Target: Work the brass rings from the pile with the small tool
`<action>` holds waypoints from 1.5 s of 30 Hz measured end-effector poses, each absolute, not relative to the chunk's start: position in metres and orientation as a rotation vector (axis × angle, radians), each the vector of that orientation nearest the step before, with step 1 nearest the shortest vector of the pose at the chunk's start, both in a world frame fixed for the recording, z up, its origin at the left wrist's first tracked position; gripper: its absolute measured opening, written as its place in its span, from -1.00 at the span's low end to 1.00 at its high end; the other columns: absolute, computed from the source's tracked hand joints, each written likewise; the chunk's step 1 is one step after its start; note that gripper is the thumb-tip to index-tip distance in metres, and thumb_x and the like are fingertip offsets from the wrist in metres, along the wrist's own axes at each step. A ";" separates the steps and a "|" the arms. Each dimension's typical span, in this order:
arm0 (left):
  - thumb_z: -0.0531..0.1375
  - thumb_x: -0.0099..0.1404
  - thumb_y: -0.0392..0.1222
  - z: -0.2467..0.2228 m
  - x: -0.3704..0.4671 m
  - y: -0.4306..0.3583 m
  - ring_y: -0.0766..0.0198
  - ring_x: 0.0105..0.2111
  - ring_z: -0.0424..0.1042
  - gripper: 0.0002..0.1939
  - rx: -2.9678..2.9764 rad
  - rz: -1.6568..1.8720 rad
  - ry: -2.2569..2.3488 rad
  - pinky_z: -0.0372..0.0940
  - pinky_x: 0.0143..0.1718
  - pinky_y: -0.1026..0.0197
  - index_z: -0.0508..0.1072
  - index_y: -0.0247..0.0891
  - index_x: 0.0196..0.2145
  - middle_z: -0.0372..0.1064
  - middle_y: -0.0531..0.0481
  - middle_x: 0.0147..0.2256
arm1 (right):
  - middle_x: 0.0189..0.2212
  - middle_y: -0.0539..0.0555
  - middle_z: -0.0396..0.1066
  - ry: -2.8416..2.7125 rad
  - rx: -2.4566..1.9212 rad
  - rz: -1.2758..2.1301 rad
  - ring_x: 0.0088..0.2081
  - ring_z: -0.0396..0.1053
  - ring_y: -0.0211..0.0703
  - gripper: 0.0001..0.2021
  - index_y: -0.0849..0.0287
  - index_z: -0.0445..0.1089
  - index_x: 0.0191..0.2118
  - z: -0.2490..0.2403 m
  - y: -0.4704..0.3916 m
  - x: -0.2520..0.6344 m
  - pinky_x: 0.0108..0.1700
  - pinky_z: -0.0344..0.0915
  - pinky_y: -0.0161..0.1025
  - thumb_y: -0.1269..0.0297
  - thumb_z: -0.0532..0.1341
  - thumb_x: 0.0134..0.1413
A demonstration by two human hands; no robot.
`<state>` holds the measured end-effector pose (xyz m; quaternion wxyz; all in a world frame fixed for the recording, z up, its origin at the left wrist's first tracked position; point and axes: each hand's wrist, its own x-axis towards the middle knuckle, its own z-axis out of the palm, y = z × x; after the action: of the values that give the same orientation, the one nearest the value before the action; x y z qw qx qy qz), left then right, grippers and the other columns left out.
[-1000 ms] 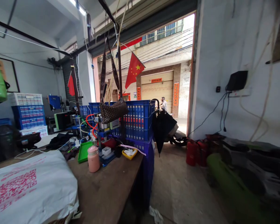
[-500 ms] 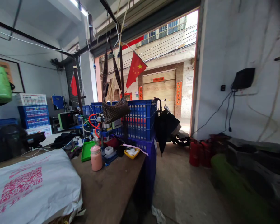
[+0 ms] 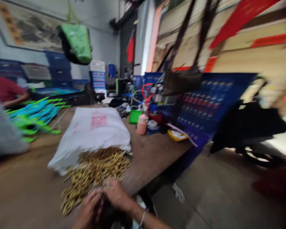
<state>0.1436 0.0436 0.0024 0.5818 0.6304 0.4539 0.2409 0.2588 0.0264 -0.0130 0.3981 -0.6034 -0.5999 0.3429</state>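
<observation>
Both hands are close together at the table's near edge, in front of a heap of brass-coloured, ring-shaped metal pieces (image 3: 95,168). My left hand (image 3: 90,205) has its fingers bent inward. My right hand (image 3: 115,194), with a bracelet on the wrist, meets it, its fingers also drawn in. Between them the fingertips are blurred, and whatever they hold is hidden. The heap spills from the open end of a large white sack (image 3: 97,130) with red print, lying on the brown table (image 3: 147,159).
A pink bottle (image 3: 141,124), a green tray (image 3: 134,116) and a yellow dish (image 3: 177,135) stand farther back. Green and blue strips (image 3: 40,114) lie at left, near a person in a red top (image 3: 6,89). Blue crates (image 3: 205,105) rise beyond the table's far end.
The view has swung left and down. Both hands, the metal heap, the strips and the other person have come into sight, while the doorway has shifted right.
</observation>
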 end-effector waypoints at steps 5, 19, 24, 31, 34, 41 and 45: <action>0.16 0.09 0.06 -0.004 0.129 0.039 0.50 -0.70 0.09 -0.69 0.977 0.656 0.924 -0.07 -0.74 0.43 0.28 -0.26 -0.44 0.18 0.15 -0.59 | -0.63 -0.11 0.15 -1.354 -1.524 0.975 -0.53 0.09 -0.37 -0.83 0.19 0.18 -0.55 -0.013 0.030 0.261 -0.48 0.07 -0.41 0.31 0.05 0.00; 0.14 0.11 0.08 0.005 0.119 0.039 0.52 -0.74 0.08 -0.66 1.029 0.665 0.911 -0.02 -0.73 0.43 0.24 -0.27 -0.52 0.13 0.18 -0.67 | -0.66 -0.10 0.12 -1.461 -1.502 0.913 -0.56 0.07 -0.36 -0.76 0.18 0.16 -0.57 -0.002 0.030 0.257 -0.49 0.05 -0.39 0.19 0.03 0.01; 0.19 0.08 0.04 0.006 0.117 0.036 0.53 -0.73 0.11 -0.68 0.843 0.732 0.803 -0.04 -0.75 0.44 0.24 -0.27 -0.46 0.20 0.16 -0.60 | -0.66 -0.09 0.14 -1.496 -1.541 0.843 -0.58 0.08 -0.35 -0.75 0.16 0.14 -0.57 -0.004 0.032 0.261 -0.49 0.05 -0.38 0.21 -0.01 0.06; 0.20 0.06 0.06 0.011 0.118 0.038 0.53 -0.71 0.09 -0.65 0.821 0.800 0.806 -0.05 -0.74 0.45 0.23 -0.28 -0.48 0.18 0.15 -0.60 | -0.61 -0.02 0.24 -1.887 -1.626 0.551 -0.55 0.13 -0.30 -0.86 0.15 0.22 -0.51 -0.008 0.022 0.263 -0.47 -0.01 -0.37 0.42 -0.01 -0.01; 0.19 0.08 0.07 0.010 0.118 0.038 0.53 -0.70 0.09 -0.65 0.856 0.802 0.821 -0.05 -0.74 0.45 0.21 -0.28 -0.49 0.16 0.16 -0.60 | -0.56 0.01 0.31 -1.964 -1.614 0.513 -0.51 0.20 -0.28 -0.83 0.16 0.26 -0.45 -0.009 0.019 0.261 -0.43 0.01 -0.37 0.50 -0.02 -0.09; 0.16 0.10 0.11 0.003 0.117 0.038 0.53 -0.71 0.07 -0.63 0.947 0.798 0.847 -0.02 -0.73 0.45 0.20 -0.28 -0.50 0.14 0.16 -0.62 | -0.50 0.04 0.37 -2.029 -1.619 0.481 -0.46 0.26 -0.25 -0.79 0.17 0.29 -0.39 -0.009 0.019 0.261 -0.40 0.03 -0.36 0.54 -0.01 -0.13; 0.14 0.10 0.13 0.000 0.117 0.038 0.52 -0.72 0.06 -0.61 0.980 0.785 0.869 -0.01 -0.73 0.45 0.19 -0.27 -0.50 0.13 0.18 -0.65 | -0.50 0.04 0.38 -2.062 -1.643 0.506 -0.47 0.26 -0.25 -0.80 0.17 0.29 -0.39 -0.006 0.017 0.261 -0.41 0.02 -0.35 0.53 0.00 -0.12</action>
<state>0.1171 0.0383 0.0004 0.7224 0.4438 0.3934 0.3555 0.2612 0.0174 -0.0061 0.2266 -0.5961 -0.7481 0.1836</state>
